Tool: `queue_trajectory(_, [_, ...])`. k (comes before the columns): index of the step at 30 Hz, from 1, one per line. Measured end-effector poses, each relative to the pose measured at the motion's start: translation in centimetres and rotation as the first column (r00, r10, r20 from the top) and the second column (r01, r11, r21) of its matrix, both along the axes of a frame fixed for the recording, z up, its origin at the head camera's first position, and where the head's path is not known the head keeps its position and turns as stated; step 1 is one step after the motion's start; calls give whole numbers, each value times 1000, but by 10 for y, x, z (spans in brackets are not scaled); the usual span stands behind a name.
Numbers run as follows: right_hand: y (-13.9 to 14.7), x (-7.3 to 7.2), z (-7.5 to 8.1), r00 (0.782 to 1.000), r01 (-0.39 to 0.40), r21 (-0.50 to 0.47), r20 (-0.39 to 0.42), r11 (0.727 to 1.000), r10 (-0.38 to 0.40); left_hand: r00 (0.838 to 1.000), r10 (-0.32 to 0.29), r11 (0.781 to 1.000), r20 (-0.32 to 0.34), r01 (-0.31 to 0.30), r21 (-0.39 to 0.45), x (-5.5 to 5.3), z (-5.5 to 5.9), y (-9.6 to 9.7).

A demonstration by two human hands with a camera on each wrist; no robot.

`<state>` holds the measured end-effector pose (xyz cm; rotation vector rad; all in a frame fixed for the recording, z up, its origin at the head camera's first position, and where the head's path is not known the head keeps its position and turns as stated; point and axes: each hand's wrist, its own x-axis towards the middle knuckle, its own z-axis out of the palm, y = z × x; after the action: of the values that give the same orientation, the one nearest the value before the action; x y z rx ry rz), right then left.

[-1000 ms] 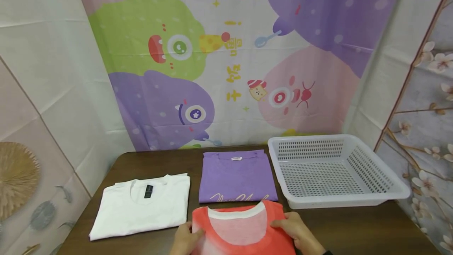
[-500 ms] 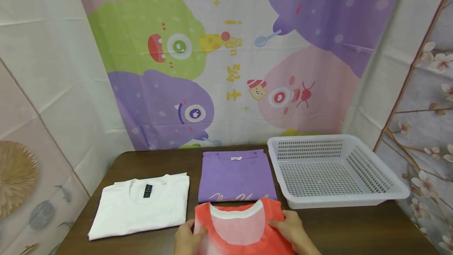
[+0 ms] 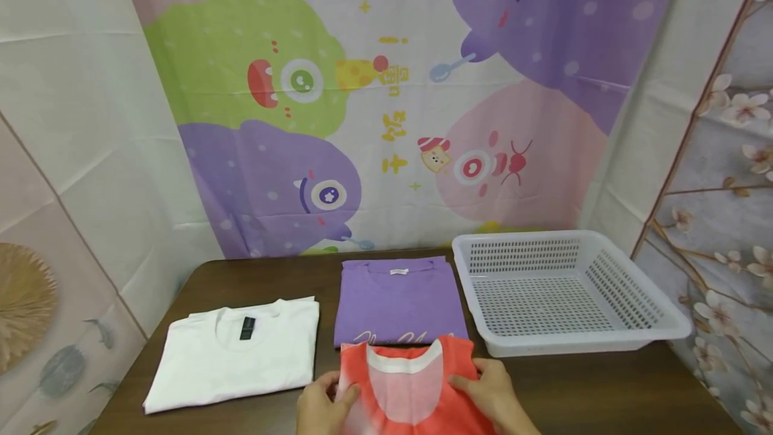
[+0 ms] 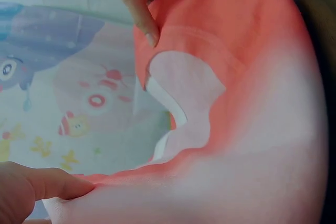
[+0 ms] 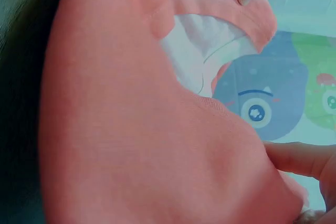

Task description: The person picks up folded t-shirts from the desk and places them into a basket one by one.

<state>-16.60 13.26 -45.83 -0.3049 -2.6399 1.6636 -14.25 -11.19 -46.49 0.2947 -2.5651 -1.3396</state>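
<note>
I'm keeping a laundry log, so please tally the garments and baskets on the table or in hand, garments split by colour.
White garment: 1
Purple garment: 1
Red-and-white garment: 1
White basket: 1
Total: 4

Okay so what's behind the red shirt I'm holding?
From the head view, the folded purple shirt lies just beyond the red shirt, which hides part of its lower edge. Whatever else it covers can't be seen.

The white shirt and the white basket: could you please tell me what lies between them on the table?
In the head view, the folded purple shirt lies between the white shirt and the basket; the red shirt is held nearer to the camera.
</note>
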Motion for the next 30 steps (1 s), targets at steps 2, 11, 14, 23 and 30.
queue_trajectory(2, [0, 2, 2, 1000, 3, -10, -1, 1000, -3, 1000, -4, 1000, -5, 4, 12, 2, 5, 2])
queue_trajectory(11, [4, 10, 17, 1000, -16, -47, -2, 999, 16, 1000, -25, 998, -5, 25, 64, 10, 28, 9])
queue_trajectory(14, [7, 13, 23, 1000, -17, -49, -23, 999, 16, 1000, -24, 996, 2, 24, 82, 11, 35, 13])
queue_trajectory(23, [17, 19, 41, 999, 43, -49, -20, 998, -44, 997, -60, 988, -42, 66, 141, 15, 52, 21])
queue_trajectory(30, [30, 21, 55, 998, 63, -74, -11, 995, -64, 991, -109, 966, -81, 125, 228, 14, 66, 28])
